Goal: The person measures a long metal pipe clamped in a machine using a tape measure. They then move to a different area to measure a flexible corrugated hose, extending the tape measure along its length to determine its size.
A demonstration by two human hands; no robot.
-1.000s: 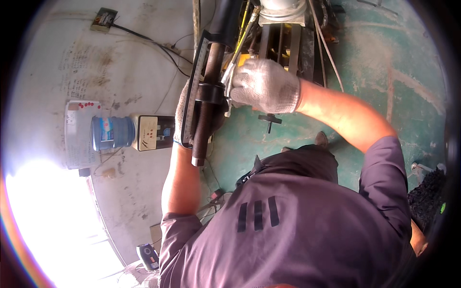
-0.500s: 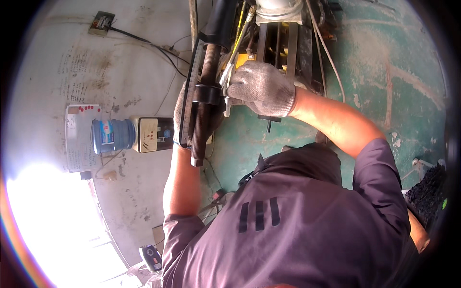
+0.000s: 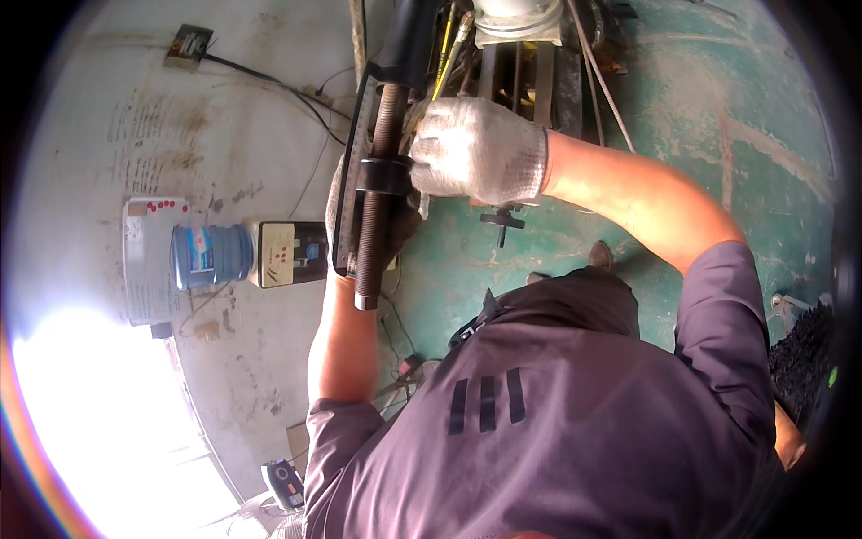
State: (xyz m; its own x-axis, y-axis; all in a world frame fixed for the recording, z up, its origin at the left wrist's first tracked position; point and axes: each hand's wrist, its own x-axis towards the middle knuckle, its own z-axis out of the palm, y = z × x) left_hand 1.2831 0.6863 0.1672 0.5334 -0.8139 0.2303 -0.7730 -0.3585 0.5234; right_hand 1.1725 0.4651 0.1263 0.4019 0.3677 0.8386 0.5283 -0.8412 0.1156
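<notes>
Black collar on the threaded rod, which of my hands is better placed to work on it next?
Probably your right hand: it is close beside the black collar, its back in plain view. Your left hand is mostly hidden behind the threaded rod and scale strip, seemingly steadying them.

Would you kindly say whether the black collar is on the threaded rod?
On: the collar sits around the rod, thread showing on both sides.

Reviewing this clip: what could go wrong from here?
The gloved right hand is close beside the threaded rod and its collar, so the glove's knit might snag. The left hand is mostly hidden behind the rod and ruler, so a pinch there could go unseen.
</notes>
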